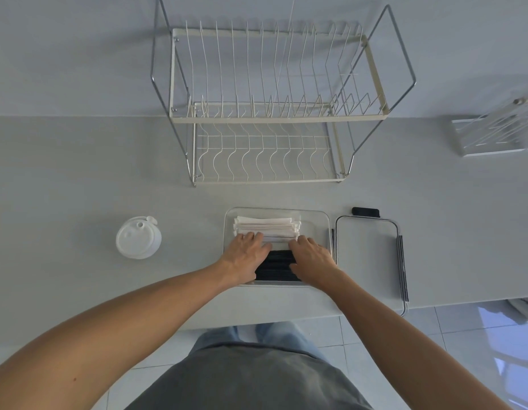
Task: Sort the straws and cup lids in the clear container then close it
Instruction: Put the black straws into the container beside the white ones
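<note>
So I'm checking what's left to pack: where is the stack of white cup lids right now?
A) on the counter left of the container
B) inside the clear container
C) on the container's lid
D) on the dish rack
A: the white cup lids sit on the counter, left of the clear container, apart from both hands.

Both forearms are bare, with no sleeves reaching them. The person wears a grey shirt (251,383). Below it are light blue jeans (265,335).
</note>
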